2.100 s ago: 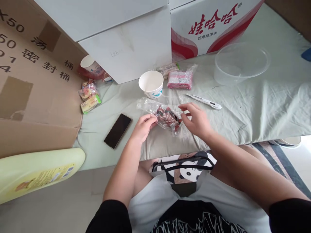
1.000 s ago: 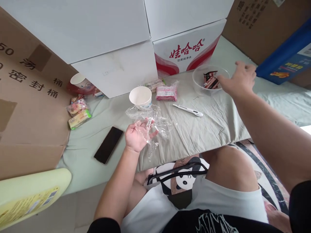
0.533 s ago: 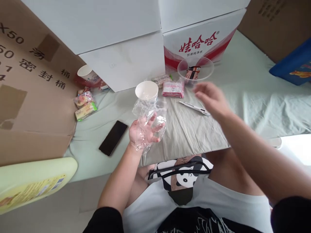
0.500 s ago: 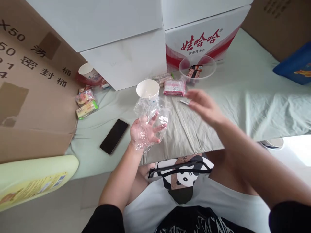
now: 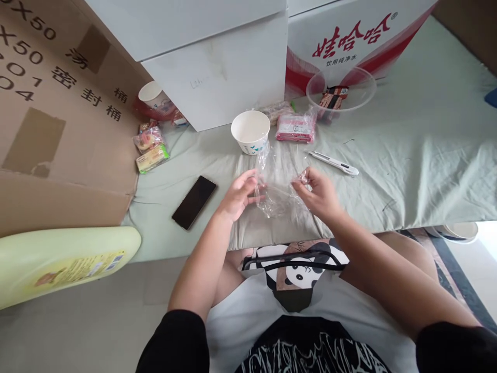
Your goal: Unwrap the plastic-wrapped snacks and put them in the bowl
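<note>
An empty clear plastic wrapper (image 5: 276, 192) is stretched between both my hands above the pale green cloth (image 5: 407, 171). My left hand (image 5: 237, 196) pinches its left edge, and my right hand (image 5: 317, 191) pinches its right edge with curled fingers. A white paper bowl (image 5: 250, 131) stands just behind the wrapper. Farther back on the right, a clear plastic bowl (image 5: 361, 96) holds dark red snack packets (image 5: 333, 98).
A black phone (image 5: 194, 202) lies left of my hands. A white utility knife (image 5: 334, 162) and a pink packet (image 5: 295, 128) lie behind them. Snack packs (image 5: 151, 150) and a paper cup (image 5: 150, 96) sit by a brown carton (image 5: 58, 119). White boxes (image 5: 221, 72) line the back.
My right hand put the dark red snacks into the clear bowl, came back and took hold of the wrapper's right edge. The left hand kept the wrapper throughout.
</note>
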A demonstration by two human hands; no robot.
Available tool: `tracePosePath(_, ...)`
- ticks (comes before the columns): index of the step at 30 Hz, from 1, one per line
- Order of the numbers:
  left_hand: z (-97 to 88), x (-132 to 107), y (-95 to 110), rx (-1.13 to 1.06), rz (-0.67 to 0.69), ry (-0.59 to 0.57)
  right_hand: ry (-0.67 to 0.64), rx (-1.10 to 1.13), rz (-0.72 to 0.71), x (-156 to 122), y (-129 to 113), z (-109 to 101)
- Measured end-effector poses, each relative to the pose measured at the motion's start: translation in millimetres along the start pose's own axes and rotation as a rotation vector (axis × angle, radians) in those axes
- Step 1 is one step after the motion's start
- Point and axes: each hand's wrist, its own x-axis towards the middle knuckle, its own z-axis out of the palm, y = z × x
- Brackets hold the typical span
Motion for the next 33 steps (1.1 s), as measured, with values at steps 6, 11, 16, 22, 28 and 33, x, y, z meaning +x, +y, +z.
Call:
tracePosePath(6,2.6,9.2,-2.4,0.091,0.133,0.284,0.135,-0.129,-0.192,-1.5,-0.1,-6.3)
tracePosePath(11,-17.6,6.5,17.9,0.020,0.099,0.316,0.056,0.150,-0.010,2.2,3.9,-19.9)
tracePosePath(16,-23.3,-5.2,25.3,0.149,0.080,0.285,-0.026,0.317,0.064,-2.2,-3.9,-24.7)
tracePosePath(22,-32.6,-19.7,30.6,0.192,0.122,0.292,-0.009,0.362,0.117,-0.4,0.4,-26.8)
tracePosePath(28,-45.4,-35.5,34.2,0.248,0.058,0.137,-0.198,0.399,0.126,0.1,-1.2,-33.3)
tracePosePath(33,-52.1,-40.5,30.6,0.334,0.033,-0.015,-0.213,0.362,0.139,-1.8,1.7,-32.1)
